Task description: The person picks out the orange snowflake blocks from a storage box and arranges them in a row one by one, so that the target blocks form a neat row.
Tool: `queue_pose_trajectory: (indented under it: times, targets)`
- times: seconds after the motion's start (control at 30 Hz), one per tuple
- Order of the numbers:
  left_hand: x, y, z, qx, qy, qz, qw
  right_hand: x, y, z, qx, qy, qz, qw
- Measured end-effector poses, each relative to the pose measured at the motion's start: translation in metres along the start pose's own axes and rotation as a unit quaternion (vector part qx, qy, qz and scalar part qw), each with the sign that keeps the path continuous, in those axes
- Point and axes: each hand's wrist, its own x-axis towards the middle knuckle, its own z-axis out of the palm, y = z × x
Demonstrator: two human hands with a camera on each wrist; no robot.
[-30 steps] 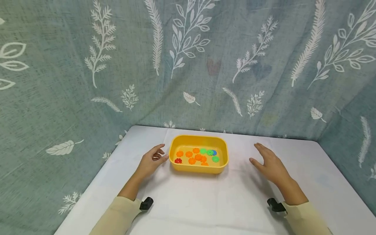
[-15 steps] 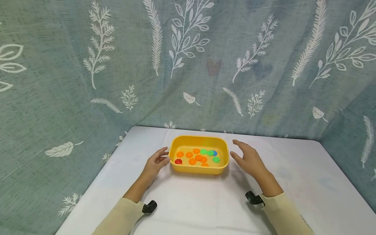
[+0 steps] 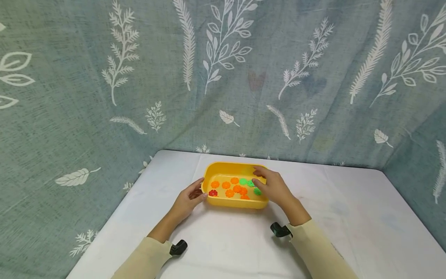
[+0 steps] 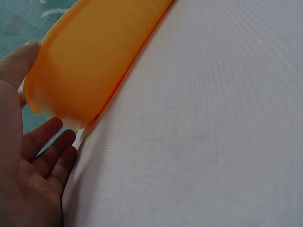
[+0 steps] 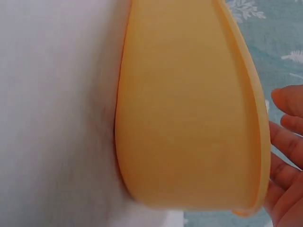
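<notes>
A yellow plastic basin [image 3: 237, 204] stands on the white cloth, holding several flower-shaped discs. Most are orange discs [image 3: 229, 193]; a red disc [image 3: 213, 193] lies at the near left and green discs [image 3: 243, 181] toward the right. My left hand [image 3: 185, 200] is at the basin's left end, its thumb touching the rim in the left wrist view and its other fingers loosely extended beside the end wall. Over the right end reaches my right hand [image 3: 277, 190], thumb and fingers apart, nothing seen between them. It partly hides the discs there, including the blue one.
A white cloth [image 3: 226, 240] covers the table. Behind and beside it hangs a green-blue curtain [image 3: 195, 116] with white leaf prints. A black wrist camera [image 3: 179, 248] sits at the left cuff, another black camera [image 3: 280, 229] at the right.
My right hand has moved left from the bare cloth to above the basin's right end. The left hand has shifted slightly right against the basin. The basin stays in place.
</notes>
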Motion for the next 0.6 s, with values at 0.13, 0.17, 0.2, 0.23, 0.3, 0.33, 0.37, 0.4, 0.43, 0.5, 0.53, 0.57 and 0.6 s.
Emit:
queue_pose_trajectory:
  times: [0.13,0.17,0.2,0.23,0.3,0.33,0.37,0.4,0.43,0.5,0.53,0.57,0.6]
  targets:
    - [0.001,-0.006,0.0,0.008,0.011,0.004,0.9999,0.007,-0.004,0.006,0.02,-0.009,0.002,0.9998]
    - [0.002,-0.008,0.0,0.01,0.015,0.005,0.9998,0.009,-0.005,0.008,0.02,-0.011,0.001,0.9997]
    - [0.002,-0.009,0.0,0.012,0.018,0.006,0.9998,0.012,-0.006,0.01,0.02,-0.012,0.001,0.9997]
    - [0.003,-0.01,0.001,0.012,0.02,0.007,0.9997,0.014,-0.007,0.011,0.019,-0.013,0.003,0.9997]
    - [0.003,-0.011,0.002,0.014,0.022,0.01,0.9996,0.019,-0.009,0.014,0.021,-0.015,0.009,0.9996]
    - [0.003,-0.011,0.003,0.017,0.022,0.011,0.9996,0.021,-0.01,0.016,0.021,-0.019,0.012,0.9995]
    - [0.004,-0.012,0.004,0.02,0.023,0.01,0.9995,0.024,-0.01,0.018,0.024,-0.024,0.017,0.9993]
    - [0.004,-0.011,0.004,0.023,0.025,0.011,0.9994,0.027,-0.011,0.02,0.027,-0.031,0.023,0.9989]
    - [0.004,-0.011,0.004,0.026,0.027,0.011,0.9992,0.03,-0.012,0.022,0.03,-0.038,0.027,0.9985]
    - [0.003,-0.011,0.005,0.033,0.032,0.01,0.9989,0.035,-0.012,0.028,0.034,-0.053,0.035,0.9974]
    - [0.002,-0.011,0.004,0.035,0.034,0.008,0.9988,0.038,-0.013,0.031,0.033,-0.059,0.038,0.997]
    - [0.002,-0.012,0.004,0.037,0.035,0.008,0.9987,0.039,-0.013,0.033,0.034,-0.064,0.042,0.9965]
    - [0.001,-0.011,0.004,0.038,0.036,0.008,0.9986,0.04,-0.013,0.036,0.033,-0.068,0.045,0.9961]
